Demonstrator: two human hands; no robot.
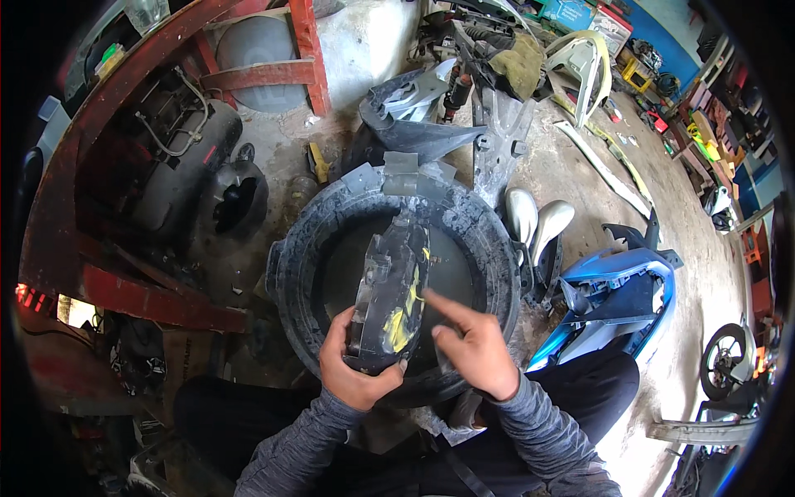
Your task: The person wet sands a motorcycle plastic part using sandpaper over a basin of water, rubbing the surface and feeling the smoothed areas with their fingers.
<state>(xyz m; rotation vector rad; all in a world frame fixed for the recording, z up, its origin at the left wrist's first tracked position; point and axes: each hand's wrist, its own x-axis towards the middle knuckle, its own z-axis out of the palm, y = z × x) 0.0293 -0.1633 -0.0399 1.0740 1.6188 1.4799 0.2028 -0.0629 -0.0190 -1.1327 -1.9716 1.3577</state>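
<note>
My left hand [352, 364] grips the lower end of a dark plastic body panel [387, 290] with yellow patches, holding it upright over a round black basin [302, 273]. My right hand [468, 344] rests against the panel's right edge, index finger stretched onto the yellow area; a small grey piece seems pinched under its fingers, but I cannot tell what it is. Both forearms wear grey sleeves. The basin holds dark water and stands on the ground between my knees.
A blue scooter fairing [617, 294] lies right of the basin, two silver mirror shells [534, 219] beside it. Black and grey fairing pieces [422, 116] lie behind. A red frame [248, 74] with a black compressor [186, 166] stands left. A wheel [729, 356] sits far right.
</note>
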